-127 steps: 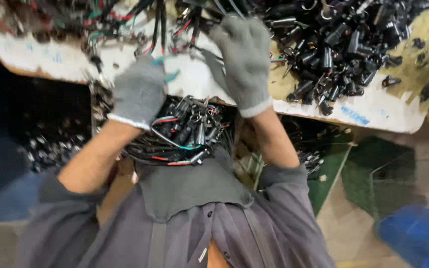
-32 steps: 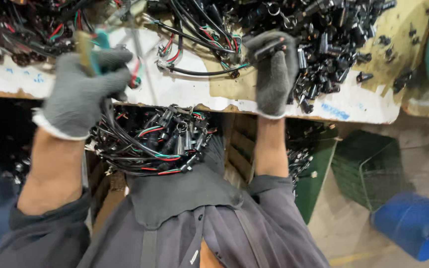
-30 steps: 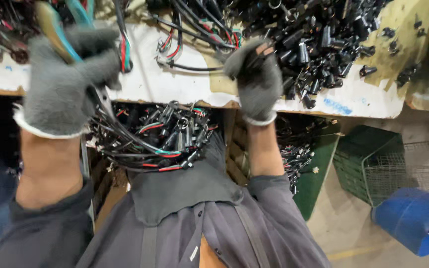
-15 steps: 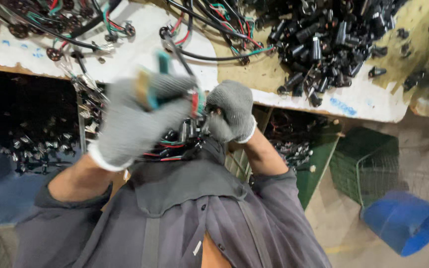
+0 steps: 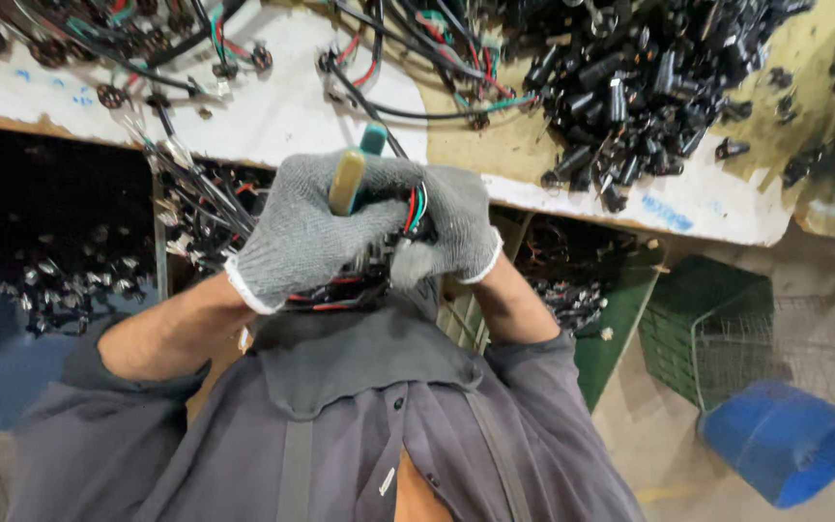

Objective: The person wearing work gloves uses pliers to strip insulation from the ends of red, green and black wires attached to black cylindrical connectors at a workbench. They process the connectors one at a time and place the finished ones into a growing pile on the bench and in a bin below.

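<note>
Both gloved hands meet just below the worktop (image 5: 273, 116) edge. The left hand (image 5: 306, 227) is fisted around a tool (image 5: 348, 179) with a yellow-green handle, forearm bent inward. The right hand (image 5: 446, 232) pinches a bundle of wires (image 5: 416, 208), touching the left.

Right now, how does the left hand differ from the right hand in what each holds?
The left hand grips a tool with a yellow and teal handle; the right hand pinches red, green and white wires. The left hand sits in front and looks larger; the right hand is partly hidden behind it. Both wear grey knit gloves and touch each other.
</note>
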A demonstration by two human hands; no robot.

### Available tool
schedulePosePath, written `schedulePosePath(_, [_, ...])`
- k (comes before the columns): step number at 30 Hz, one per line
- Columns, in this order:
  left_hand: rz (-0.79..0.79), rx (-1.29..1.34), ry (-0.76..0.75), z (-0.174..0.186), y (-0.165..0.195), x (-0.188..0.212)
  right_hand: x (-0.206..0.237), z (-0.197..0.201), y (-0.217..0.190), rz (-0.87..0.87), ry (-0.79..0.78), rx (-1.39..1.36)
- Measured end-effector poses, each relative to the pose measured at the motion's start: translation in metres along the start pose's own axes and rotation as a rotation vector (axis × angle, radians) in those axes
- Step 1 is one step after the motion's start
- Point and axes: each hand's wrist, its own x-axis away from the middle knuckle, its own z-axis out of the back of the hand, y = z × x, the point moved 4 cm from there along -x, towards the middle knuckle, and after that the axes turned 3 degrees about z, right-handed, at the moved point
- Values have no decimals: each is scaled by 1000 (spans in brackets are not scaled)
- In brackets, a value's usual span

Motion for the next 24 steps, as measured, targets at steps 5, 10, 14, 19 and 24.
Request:
schedulePosePath(5, [-325, -169, 4, 20, 40, 6, 5, -7, 4, 35, -17, -43])
schedulePosePath(10, [-499, 236, 128, 30, 16, 39, 1, -30, 3, 83, -183, 250])
schedulePosePath(14, [-432, 231, -414, -32, -9, 47, -11, -42, -18, 187, -200, 182])
schedulePosePath(19, [-884, 21, -503, -18, 30, 66, -12, -35, -37, 123, -616, 358])
schedulePosePath(24, [-881, -218, -421, -37, 69, 66, -18, -34, -46, 216, -581, 348])
